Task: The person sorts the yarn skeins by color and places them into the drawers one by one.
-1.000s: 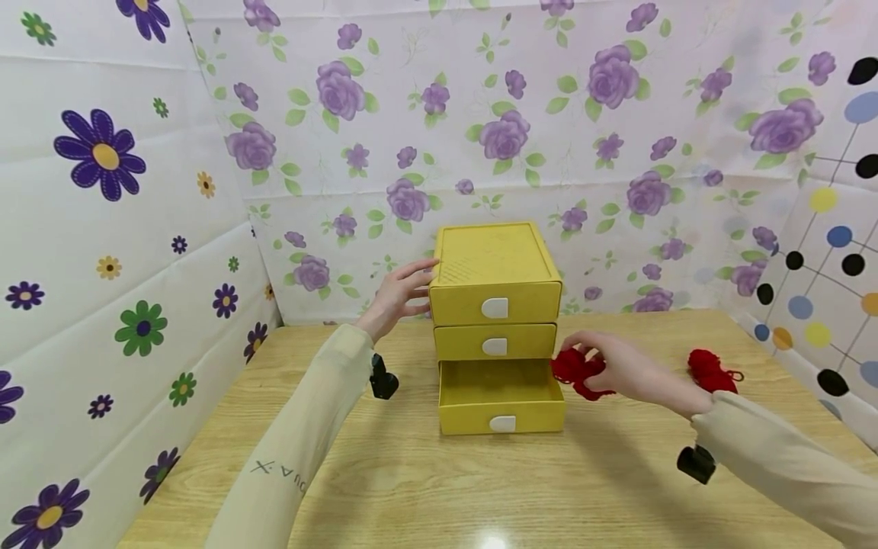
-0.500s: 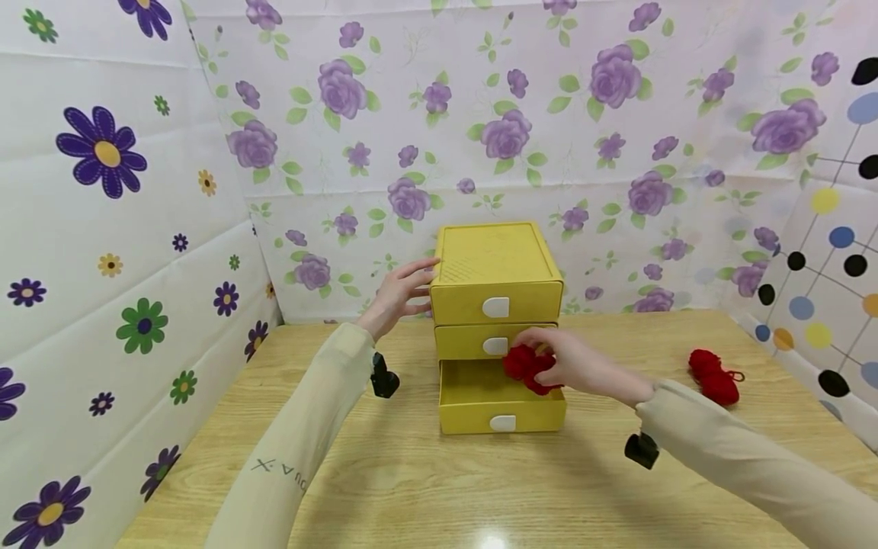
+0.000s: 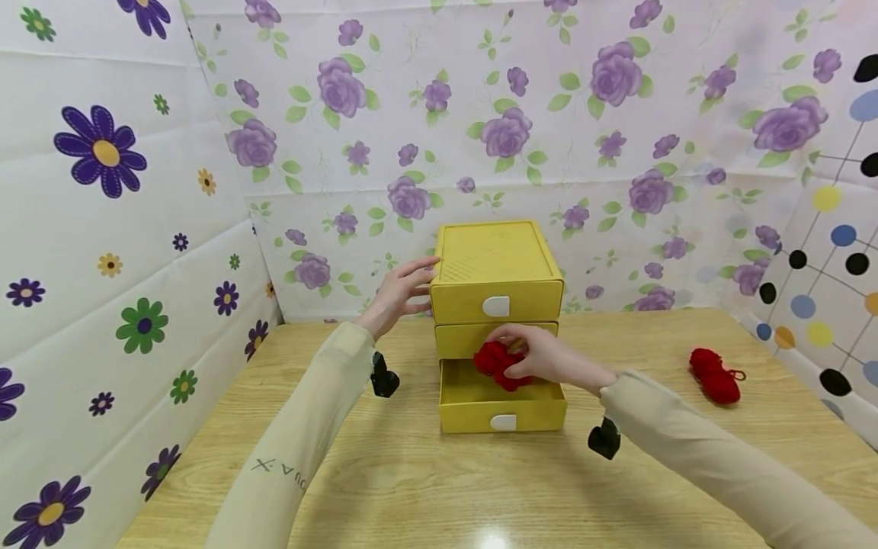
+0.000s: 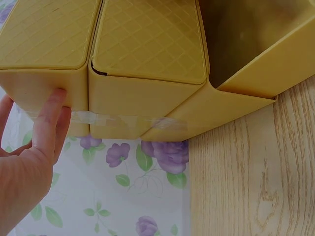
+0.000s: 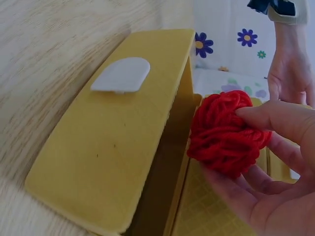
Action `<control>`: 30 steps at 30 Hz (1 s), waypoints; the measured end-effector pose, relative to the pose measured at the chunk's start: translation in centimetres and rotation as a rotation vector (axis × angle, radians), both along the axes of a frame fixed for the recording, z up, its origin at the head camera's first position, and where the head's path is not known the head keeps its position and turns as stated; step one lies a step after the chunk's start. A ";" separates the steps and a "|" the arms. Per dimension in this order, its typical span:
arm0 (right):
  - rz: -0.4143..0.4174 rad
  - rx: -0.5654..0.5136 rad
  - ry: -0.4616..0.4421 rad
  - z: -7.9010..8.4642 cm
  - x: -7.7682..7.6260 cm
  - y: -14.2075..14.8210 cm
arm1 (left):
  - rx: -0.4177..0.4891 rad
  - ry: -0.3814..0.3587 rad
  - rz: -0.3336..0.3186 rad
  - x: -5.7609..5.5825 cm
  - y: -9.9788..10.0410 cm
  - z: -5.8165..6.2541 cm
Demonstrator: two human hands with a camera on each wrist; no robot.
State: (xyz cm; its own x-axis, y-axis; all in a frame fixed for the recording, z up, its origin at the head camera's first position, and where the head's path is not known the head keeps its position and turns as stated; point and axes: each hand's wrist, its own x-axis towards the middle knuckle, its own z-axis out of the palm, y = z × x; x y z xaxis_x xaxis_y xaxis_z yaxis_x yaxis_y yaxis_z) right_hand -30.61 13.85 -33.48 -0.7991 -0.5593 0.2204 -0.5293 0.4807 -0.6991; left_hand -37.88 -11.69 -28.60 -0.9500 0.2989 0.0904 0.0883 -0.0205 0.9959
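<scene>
A bundle of red yarn (image 3: 495,364) is pinched between the thumb and fingers of my right hand (image 3: 545,355), over the pulled-out bottom drawer (image 3: 504,418). In the right wrist view the same red yarn (image 5: 227,132) shows thick looped strands, close to the drawer's opening. My left hand (image 3: 398,293) touches the left side of the yellow drawer unit (image 3: 501,255) near its top. Its straight fingers press on the side of the top section in the left wrist view, where my left hand (image 4: 37,147) appears at the left. The two upper drawers are closed.
A second bundle of red yarn (image 3: 715,377) lies on the wooden table (image 3: 411,488) to the right. Floral cloth (image 3: 384,137) hangs behind the drawer unit, and patterned cloths stand at both sides.
My right hand has carried the red yarn leftward from beside the unit to over the bottom drawer. My left hand stays on the unit's side.
</scene>
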 end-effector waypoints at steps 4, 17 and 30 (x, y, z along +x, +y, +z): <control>0.045 -0.041 0.026 -0.3 -0.1 -0.6 | 0.000 0.001 -0.001 -0.1 0.0 0.0; -0.018 -0.020 -0.064 -1.0 0.4 -2.7 | 0.009 0.000 -0.004 0.1 0.2 0.0; 0.002 -0.036 -0.040 -0.6 1.0 -1.8 | 0.009 0.004 -0.007 -0.1 0.0 0.0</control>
State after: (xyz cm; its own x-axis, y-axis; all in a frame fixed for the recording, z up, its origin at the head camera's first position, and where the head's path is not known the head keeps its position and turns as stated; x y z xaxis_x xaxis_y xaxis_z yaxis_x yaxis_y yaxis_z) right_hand -29.64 12.06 -34.05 -0.8065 -0.5534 0.2080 -0.5012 0.4535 -0.7369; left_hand -37.97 -11.74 -28.62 -0.9476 0.3043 0.0972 0.0924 -0.0303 0.9953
